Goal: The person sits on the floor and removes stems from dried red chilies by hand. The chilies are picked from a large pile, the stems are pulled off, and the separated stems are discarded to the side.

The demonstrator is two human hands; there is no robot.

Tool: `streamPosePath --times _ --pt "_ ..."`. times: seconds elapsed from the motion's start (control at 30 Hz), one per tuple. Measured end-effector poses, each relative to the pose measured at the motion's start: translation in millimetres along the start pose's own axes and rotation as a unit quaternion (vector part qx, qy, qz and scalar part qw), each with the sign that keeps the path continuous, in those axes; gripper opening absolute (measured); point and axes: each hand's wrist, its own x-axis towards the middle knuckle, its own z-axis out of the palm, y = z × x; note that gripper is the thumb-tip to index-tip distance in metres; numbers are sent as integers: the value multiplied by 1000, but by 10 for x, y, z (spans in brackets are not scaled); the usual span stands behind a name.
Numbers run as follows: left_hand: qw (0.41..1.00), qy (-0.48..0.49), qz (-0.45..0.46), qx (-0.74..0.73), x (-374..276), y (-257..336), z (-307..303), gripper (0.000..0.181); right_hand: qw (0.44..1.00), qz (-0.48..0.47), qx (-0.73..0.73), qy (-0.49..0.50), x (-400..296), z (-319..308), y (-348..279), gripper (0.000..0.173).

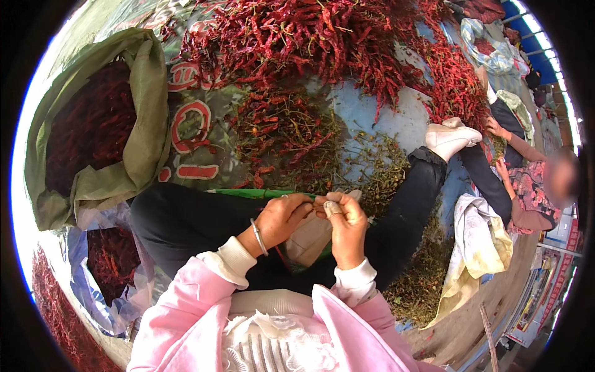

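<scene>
My left hand (283, 218), with a metal bangle at the wrist, meets my right hand (346, 225) above my lap. Their fingertips come together; anything small pinched there is hidden by the fingers. A pale wrap (332, 209) goes round one finger of my right hand. Just beyond my hands lies a loose heap of dried red chillies with stems (283, 130). To its right are scattered chilli stems (376, 172). Farther off spreads a large pile of dried red chillies (302, 37). All of these rest on a printed plastic sheet (223, 135) and blue sheeting (386, 109).
At the left stand an olive woven sack (151, 93) and a clear plastic bag (81, 279), both holding chillies. A co-worker (530, 195) sits at the right, hands by more chillies (458, 83). Nearer are a crumpled pale sack (479, 237), stem debris (413, 288) and a wooden stick (488, 335).
</scene>
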Motion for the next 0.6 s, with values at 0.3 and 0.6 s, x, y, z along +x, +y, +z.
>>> streamPosePath --times 0.3,0.6 --pt "992 67 84 64 -10 -286 64 12 880 -310 -359 -32 -90 136 -47 6" --pt "866 164 -53 -469 94 -125 -656 22 762 -231 -599 -88 754 -103 273 31"
